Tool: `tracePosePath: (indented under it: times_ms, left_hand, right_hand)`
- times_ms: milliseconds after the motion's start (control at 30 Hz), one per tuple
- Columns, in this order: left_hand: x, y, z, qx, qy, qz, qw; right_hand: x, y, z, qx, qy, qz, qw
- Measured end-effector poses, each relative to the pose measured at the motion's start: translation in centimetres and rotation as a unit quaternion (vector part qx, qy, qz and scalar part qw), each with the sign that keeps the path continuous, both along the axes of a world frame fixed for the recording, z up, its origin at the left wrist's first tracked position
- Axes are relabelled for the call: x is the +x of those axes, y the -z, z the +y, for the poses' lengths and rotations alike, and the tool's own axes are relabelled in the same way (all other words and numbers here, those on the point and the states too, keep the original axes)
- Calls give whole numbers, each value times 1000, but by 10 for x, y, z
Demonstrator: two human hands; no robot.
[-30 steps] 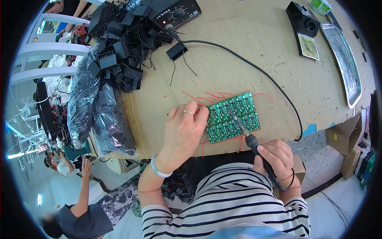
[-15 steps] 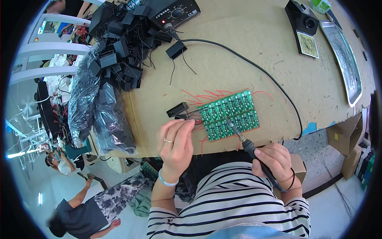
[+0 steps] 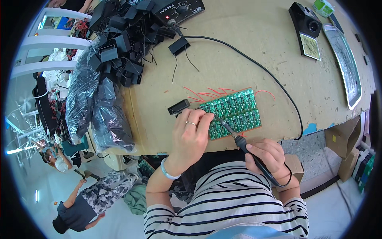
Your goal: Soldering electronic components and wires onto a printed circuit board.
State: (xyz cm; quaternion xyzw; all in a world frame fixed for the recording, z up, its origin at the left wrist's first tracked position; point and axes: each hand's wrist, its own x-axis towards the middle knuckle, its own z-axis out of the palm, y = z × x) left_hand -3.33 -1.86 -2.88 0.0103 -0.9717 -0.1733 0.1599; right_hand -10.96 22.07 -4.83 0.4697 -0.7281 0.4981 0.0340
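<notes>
A green circuit board [image 3: 238, 109], made of many repeated small sections, lies near the table's front edge with thin red wires [image 3: 217, 92] along its far and left sides. My left hand [image 3: 190, 135] is closed in a pinch over the board's left edge; what its fingertips hold is hidden. Just beyond them lies a small black box [image 3: 178, 106], its leads running toward the board. My right hand [image 3: 267, 155] grips the handle of a soldering iron [image 3: 241, 142]. The iron's tip points left and rests on or just above the board, close to my left fingertips.
A soldering station [image 3: 180, 11] with a lit red light stands at the back, its black cable looping right. Many wired black boxes [image 3: 123, 42] and plastic-wrapped bundles [image 3: 109, 115] fill the left. A black iron stand [image 3: 304, 26] and metal tray [image 3: 344, 65] lie right. Another person [image 3: 81, 211] stands lower left.
My left hand has moved right and away from me, onto the board's left edge. The soldering iron has shifted left, its tip nearing those fingers. The view has shifted slightly.
</notes>
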Motion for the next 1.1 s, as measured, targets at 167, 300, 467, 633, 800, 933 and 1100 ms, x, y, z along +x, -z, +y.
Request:
tracePosePath:
  times_ms: [167,300,467,633,800,933,1100]
  left_hand:
    - [-2,-2,1,-9,0,4,1000]
    - [-3,-6,2,-25,3,2,1000]
    - [-4,-9,3,-32,8,-12,999]
    - [-3,-9,3,-44,10,-20,999]
    - [-1,-8,3,-43,16,-23,999]
    - [-1,-10,4,-53,16,-24,998]
    - [-2,-11,4,-39,6,-18,999]
  right_hand:
    - [-2,0,-1,5,-5,11,1000]
    - [-4,-3,-3,8,-20,48,999]
    - [-2,-2,-7,-2,-31,100,995]
    - [-1,0,-5,-8,-30,107,994]
    - [-2,-6,11,-8,-15,39,999]
    - [-1,-4,10,-10,-5,39,999]
    - [-1,-5,10,-13,-9,42,999]
